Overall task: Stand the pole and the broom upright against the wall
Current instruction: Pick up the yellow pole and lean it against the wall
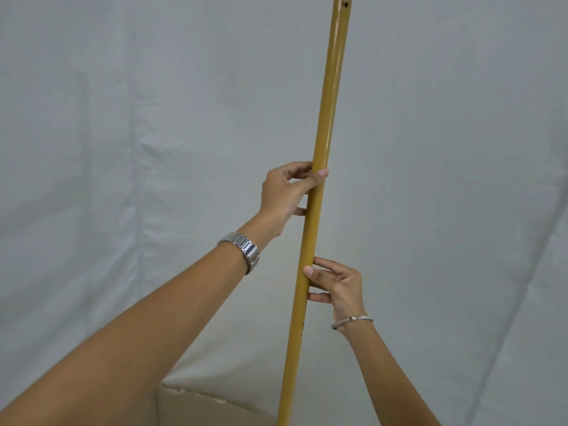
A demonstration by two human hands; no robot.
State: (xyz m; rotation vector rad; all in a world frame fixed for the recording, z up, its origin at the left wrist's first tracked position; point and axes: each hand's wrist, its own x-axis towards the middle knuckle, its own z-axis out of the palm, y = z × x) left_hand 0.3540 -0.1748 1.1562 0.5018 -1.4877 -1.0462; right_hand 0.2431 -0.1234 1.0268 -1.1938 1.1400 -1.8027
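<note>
A long mustard-yellow pole (330,87) stands nearly upright in front of the white cloth-covered wall (123,118), leaning slightly to the right at its top. Small holes show near its upper end. My left hand (287,195), with a metal watch on the wrist, grips the pole at mid height, thumb across its front. My right hand (336,285), with a thin bangle on the wrist, holds the pole lower down with thumb and fingers. The pole's foot runs out of the bottom of the frame. No broom is in view.
The white sheet hangs in folds over the whole background. At the bottom centre its hem ends above a strip of beige floor (215,410).
</note>
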